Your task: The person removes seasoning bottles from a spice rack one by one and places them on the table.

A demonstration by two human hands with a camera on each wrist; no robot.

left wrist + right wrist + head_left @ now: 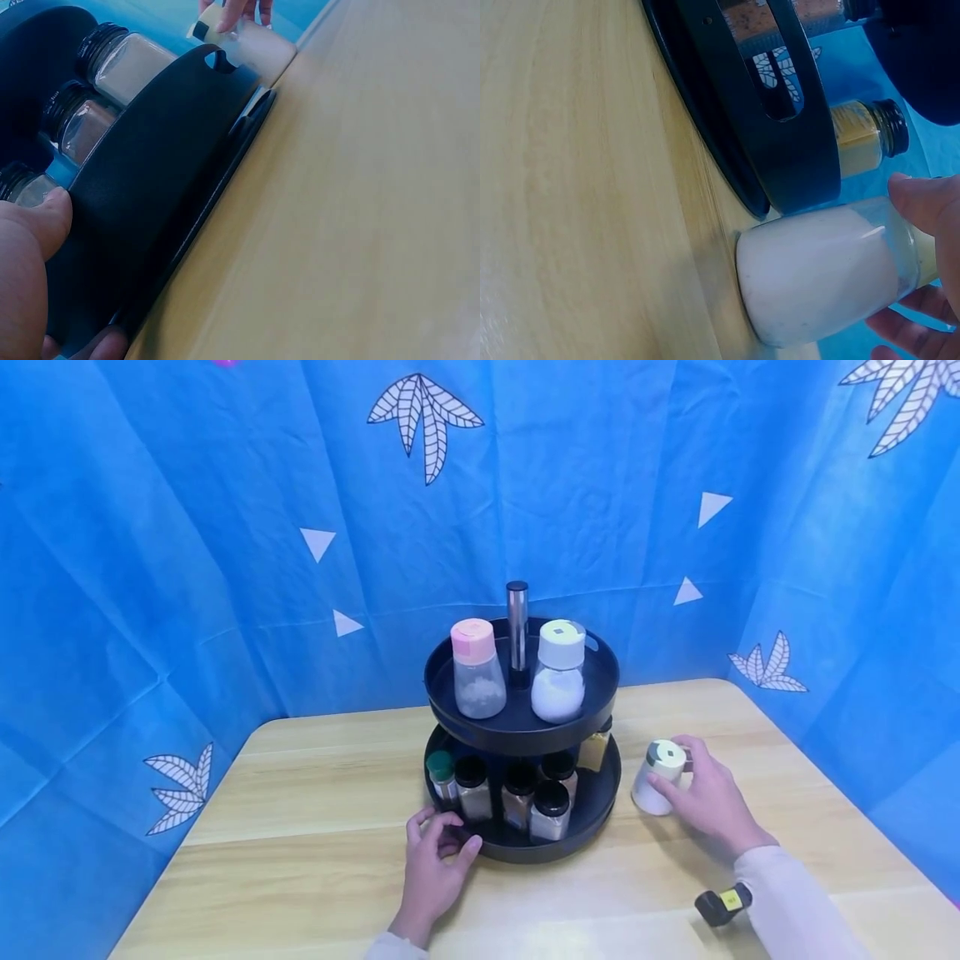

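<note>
The right hand [701, 793] pinches a pale-capped bottle [649, 792] at its cap and shoulder, thumb on the near side and fingers opposite. A hold this high leaves the body uncovered and, in my judgement, suits keeping the bottle upright. The bottle is just beside the right side of the two-tier rack, outside it, with its base at the table [315, 793]; whether the base bears full weight or is slightly raised cannot be settled from these angles.

The left hand [437, 868] grips the lower tray [525, 853] at its front left, thumb over the rim and fingers curled below. This hold probably steadies the rack against turning or sliding.

Inside the lower tray, a green-capped jar [442, 779] stands at the left, four black-capped jars [551, 814] are grouped across the front and middle, and a jar with yellow contents [595, 749] stands at the right. The raised wall would check any slipping outward.

Above, the upper tray [517, 743] carries a pink-capped bottle [478, 677] and a white-capped bottle [558, 689], one on either side of the metal post [517, 627], an arrangement that likely balances the load. A blue curtain [247, 527] hangs behind.
</note>
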